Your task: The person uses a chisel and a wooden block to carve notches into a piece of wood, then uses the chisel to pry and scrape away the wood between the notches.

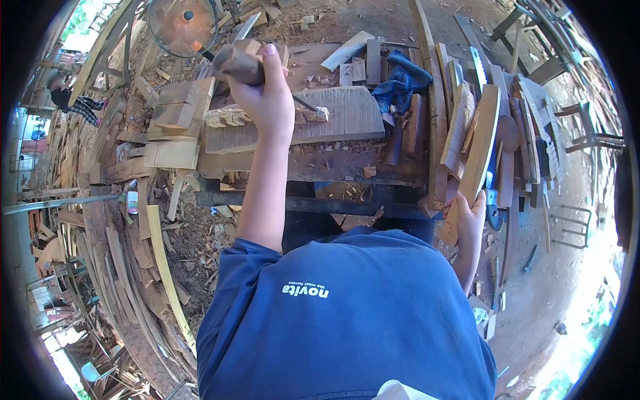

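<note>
My left hand point(270, 100) is closed around a tool with a thick, rounded wooden end point(240, 65). A thin dark shaft point(305, 103), seemingly part of it, sticks out on the other side of the fist. Beneath lies a carved wooden strip point(227, 118), resting on a wide grey board point(347, 110). On the other side, my right hand point(470, 212) grips the near end of a long pale plank point(481, 143), which leans over other wood pieces. Close beside that hand is a blue handle point(492, 199).
A dark blue cloth point(401, 80) lies on the workbench point(320, 160) near wood offcuts. Stacked blocks point(179, 107) sit at its left. A saw blade point(479, 67) stands among boards at right. A round fan point(183, 27) is behind; a bottle point(132, 200) is at left.
</note>
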`<action>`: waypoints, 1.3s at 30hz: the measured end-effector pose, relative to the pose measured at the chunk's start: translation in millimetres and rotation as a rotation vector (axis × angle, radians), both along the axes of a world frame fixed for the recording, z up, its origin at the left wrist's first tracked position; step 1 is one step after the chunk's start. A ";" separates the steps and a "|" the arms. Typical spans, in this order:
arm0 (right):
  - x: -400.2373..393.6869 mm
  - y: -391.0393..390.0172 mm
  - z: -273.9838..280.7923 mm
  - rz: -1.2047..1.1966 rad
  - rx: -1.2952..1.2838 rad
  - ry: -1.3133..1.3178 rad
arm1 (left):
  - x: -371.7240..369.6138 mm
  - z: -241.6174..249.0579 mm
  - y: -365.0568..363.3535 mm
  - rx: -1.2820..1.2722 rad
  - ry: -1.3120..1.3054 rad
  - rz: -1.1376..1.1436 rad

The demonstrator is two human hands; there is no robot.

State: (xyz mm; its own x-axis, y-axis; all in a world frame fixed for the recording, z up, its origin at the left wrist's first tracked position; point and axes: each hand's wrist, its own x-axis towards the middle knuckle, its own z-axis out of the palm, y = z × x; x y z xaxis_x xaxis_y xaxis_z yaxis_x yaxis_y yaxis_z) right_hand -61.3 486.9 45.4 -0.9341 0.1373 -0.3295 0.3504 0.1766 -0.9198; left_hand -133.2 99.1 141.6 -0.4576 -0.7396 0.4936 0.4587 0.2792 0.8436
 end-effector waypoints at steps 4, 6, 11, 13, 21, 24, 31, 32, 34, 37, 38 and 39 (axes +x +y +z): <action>1.2 -3.1 -0.5 -0.020 0.023 0.005 | -1.1 6.6 -1.3 -0.154 0.043 -0.190; 2.0 -5.1 3.4 -0.024 -0.004 -0.003 | -0.4 5.6 -1.8 -0.237 0.018 -0.275; 1.1 -3.8 3.5 -0.014 0.043 0.008 | -3.3 2.5 5.1 -0.134 0.004 -0.397; 1.2 -3.1 1.6 -0.016 0.021 0.006 | -1.7 4.4 8.9 -0.113 0.001 -0.400; 1.4 -5.9 4.7 -0.016 0.037 0.010 | -6.3 -0.8 6.7 -0.045 0.024 -0.341; 1.2 -4.9 4.8 0.000 0.040 0.013 | -5.5 0.8 7.1 -0.058 0.023 -0.337; 1.4 -5.6 3.9 -0.015 0.075 0.026 | -11.0 -5.9 2.6 -0.149 0.012 -0.266; 1.4 -6.2 5.6 -0.017 0.061 0.010 | -12.3 -8.0 1.5 -0.183 0.018 -0.240; 1.5 -5.4 5.6 -0.021 0.048 -0.005 | -12.0 -9.8 0.0 -0.183 0.015 -0.250; 1.4 -2.9 1.9 -0.005 0.078 -0.005 | -10.8 -7.6 1.4 -0.179 0.007 -0.264; 1.4 -3.1 1.9 -0.010 0.077 -0.006 | -10.3 -6.6 1.9 -0.175 0.003 -0.268; 1.2 -3.4 1.8 -0.015 0.076 -0.007 | -10.3 -6.7 2.1 -0.174 0.003 -0.268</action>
State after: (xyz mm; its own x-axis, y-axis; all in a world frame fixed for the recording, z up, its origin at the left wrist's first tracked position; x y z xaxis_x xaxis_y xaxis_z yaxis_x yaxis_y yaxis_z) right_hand -60.0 483.5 47.2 -0.9294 0.1765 -0.3242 0.3602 0.2407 -0.9013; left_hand -143.5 101.2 134.9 -0.6226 -0.4974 0.6041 0.5381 0.2883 0.7920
